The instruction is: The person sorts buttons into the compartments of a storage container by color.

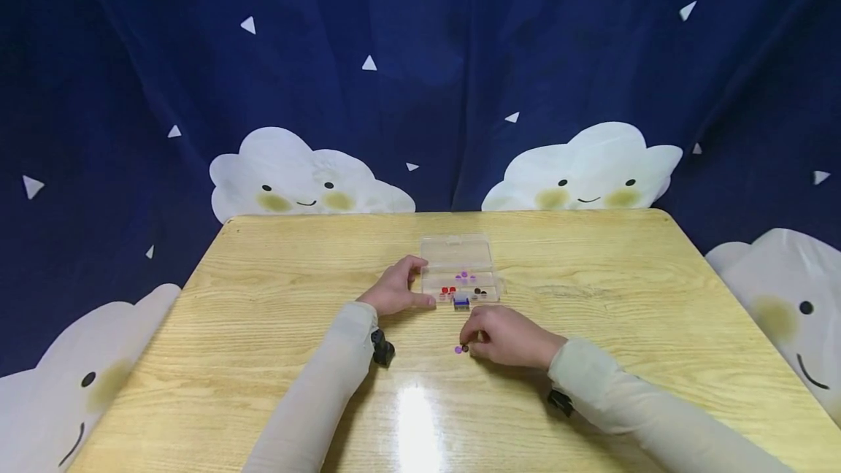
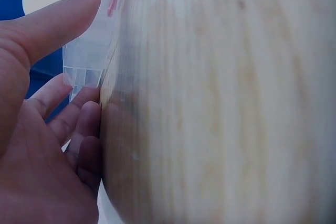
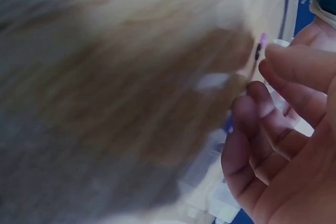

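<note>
A clear plastic box with a raised lid stands near the table's middle, holding small red pieces, purple pieces and black pieces in separate compartments. My left hand holds the box's left end, thumb by its front corner and fingers along the side. In front of the box, a purple disc and a black disc lie side by side on the wood. My right hand is low over them, bent thumb and forefinger right at the black disc; whether they pinch it I cannot tell.
A small blue-and-clear piece sits at the box's front edge. The wooden table reaches back to a dark blue curtain printed with clouds. Glare marks the near tabletop.
</note>
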